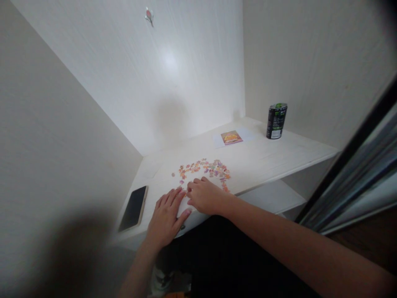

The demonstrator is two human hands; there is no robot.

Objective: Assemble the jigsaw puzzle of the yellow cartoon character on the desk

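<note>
Small jigsaw pieces point(217, 166) in orange, pink, purple and green lie in a rough arc on the white shelf top point(248, 161). My left hand point(168, 213) rests palm down at the front edge, fingers stretched and thumb apart, its fingertips at the lower left of the pieces. Beside it, my right hand point(205, 195) is bent inward with curled fingers, thumb and index close together at the lower pieces. Whatever its fingertips hold, if anything, is too small and hidden to tell.
A dark-screened phone point(134, 208) lies left of my left hand. Behind the pieces is a sheet with an orange and yellow picture point(231, 137). A black can point(276, 121) stands at the back right. Walls enclose the back and sides; a lower shelf point(273, 196) shows beneath.
</note>
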